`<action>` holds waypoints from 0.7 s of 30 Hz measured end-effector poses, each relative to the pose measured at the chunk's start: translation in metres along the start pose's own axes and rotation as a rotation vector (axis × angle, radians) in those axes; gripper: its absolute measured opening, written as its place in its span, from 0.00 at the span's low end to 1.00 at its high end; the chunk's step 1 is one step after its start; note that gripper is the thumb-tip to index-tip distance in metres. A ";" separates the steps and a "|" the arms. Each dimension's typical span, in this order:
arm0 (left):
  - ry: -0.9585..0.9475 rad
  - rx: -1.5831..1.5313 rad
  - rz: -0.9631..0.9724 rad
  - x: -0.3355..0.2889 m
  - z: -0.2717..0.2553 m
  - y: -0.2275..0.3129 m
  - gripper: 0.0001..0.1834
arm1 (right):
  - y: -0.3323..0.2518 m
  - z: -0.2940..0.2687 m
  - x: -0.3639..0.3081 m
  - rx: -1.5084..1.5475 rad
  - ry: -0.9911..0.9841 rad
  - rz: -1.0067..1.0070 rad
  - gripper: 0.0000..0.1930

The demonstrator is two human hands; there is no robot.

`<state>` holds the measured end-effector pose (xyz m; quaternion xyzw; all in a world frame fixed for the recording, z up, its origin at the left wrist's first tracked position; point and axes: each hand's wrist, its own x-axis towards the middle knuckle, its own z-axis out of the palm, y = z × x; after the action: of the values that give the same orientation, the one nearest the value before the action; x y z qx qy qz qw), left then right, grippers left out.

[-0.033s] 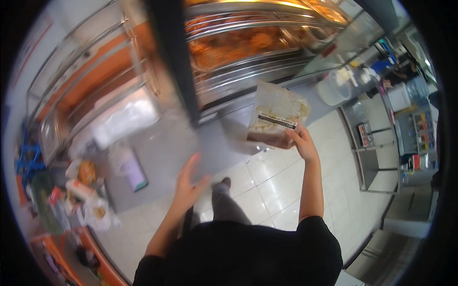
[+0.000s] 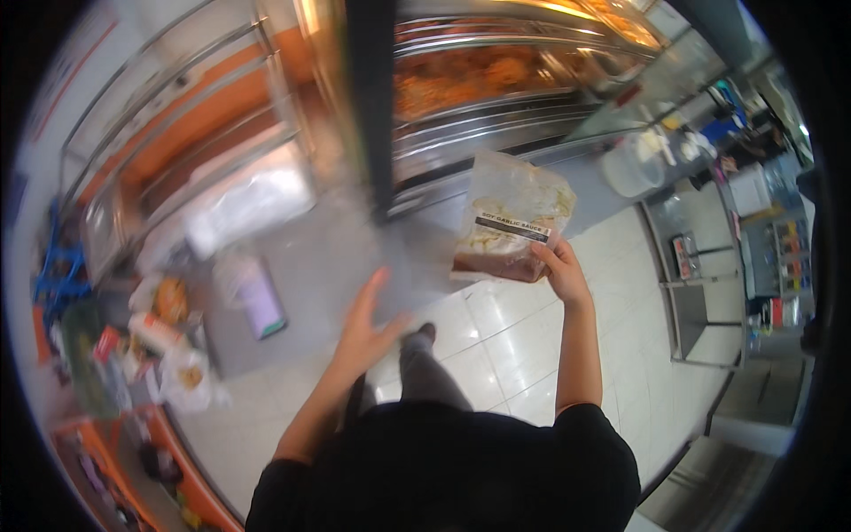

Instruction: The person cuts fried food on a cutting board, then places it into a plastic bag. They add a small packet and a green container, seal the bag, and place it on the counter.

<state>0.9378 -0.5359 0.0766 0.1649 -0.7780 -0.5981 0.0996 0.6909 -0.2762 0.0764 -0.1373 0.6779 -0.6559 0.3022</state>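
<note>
In my right hand [image 2: 564, 273] a clear plastic sauce pouch [image 2: 510, 199] is gripped by its lower right corner, thumb on the front. The pouch is smeared inside, with dark brown sauce pooled along its bottom and a black-and-white label across the middle. It hangs in front of the grey counter's edge. My left hand [image 2: 362, 332] is held out beside the counter, empty, its thumb and fingers apart and slightly blurred. To its left a purple box [image 2: 261, 300] lies on the grey counter [image 2: 328, 257].
Behind the pouch stands a heated display case [image 2: 496, 75] with orange-brown food in metal trays. A clear plastic tub [image 2: 631, 168] sits farther right. Bagged goods [image 2: 182, 372] crowd the left end. A metal rack [image 2: 700, 284] stands at right on the tiled floor [image 2: 523, 341].
The whole view has shifted slightly, with the counter and display case appearing farther right. My left hand has moved a little rightward; my right hand keeps its grip on the pouch.
</note>
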 end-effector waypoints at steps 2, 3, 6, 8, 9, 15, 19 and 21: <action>0.107 -0.230 -0.020 -0.020 -0.020 0.002 0.30 | 0.007 0.087 -0.022 0.196 -0.122 0.061 0.17; 0.158 -0.204 -0.107 -0.040 -0.042 0.003 0.26 | 0.014 0.134 -0.030 0.278 -0.191 0.079 0.17; 0.388 -0.075 -0.220 -0.115 -0.126 0.000 0.17 | 0.039 0.280 -0.058 0.503 -0.379 0.206 0.17; 0.600 0.113 -0.224 -0.169 -0.185 -0.004 0.13 | 0.061 0.377 -0.084 0.569 -0.511 0.337 0.17; 0.686 0.122 -0.275 -0.195 -0.213 -0.005 0.12 | 0.071 0.424 -0.098 0.625 -0.591 0.391 0.17; 0.752 0.647 -0.306 -0.306 -0.343 0.015 0.11 | 0.114 0.603 -0.180 0.955 -0.928 0.903 0.13; 0.611 0.827 -0.339 -0.308 -0.398 0.032 0.13 | 0.112 0.654 -0.207 0.925 -1.049 0.999 0.12; 0.580 0.858 -0.425 -0.308 -0.423 0.040 0.12 | 0.105 0.669 -0.217 0.913 -1.056 1.018 0.13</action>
<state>1.3659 -0.7903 0.2405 0.5015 -0.8420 -0.1652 0.1108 1.2767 -0.6788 0.0528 0.0310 0.0978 -0.4991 0.8604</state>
